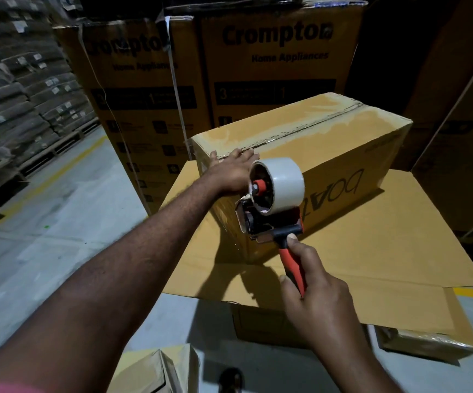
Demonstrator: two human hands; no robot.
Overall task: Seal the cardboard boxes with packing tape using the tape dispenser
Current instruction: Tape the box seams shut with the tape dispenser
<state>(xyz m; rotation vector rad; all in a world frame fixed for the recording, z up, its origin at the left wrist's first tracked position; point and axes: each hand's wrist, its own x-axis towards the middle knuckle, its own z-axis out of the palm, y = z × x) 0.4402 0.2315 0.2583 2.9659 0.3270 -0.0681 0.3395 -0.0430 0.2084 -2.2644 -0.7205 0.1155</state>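
I see a dim scene, lit from above at centre frame. The cardboard box (309, 129) top carries pale glare along its seam. The tape dispenser (275, 194) throws a hard dark shadow on the flat cardboard (377, 239) below. The right edge falls nearly black. Wide-angle distortion bends the borders; the stacked sacks (17, 95), upper left, look soft.

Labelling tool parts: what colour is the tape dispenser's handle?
The handle is red-orange with black; head view shows it.
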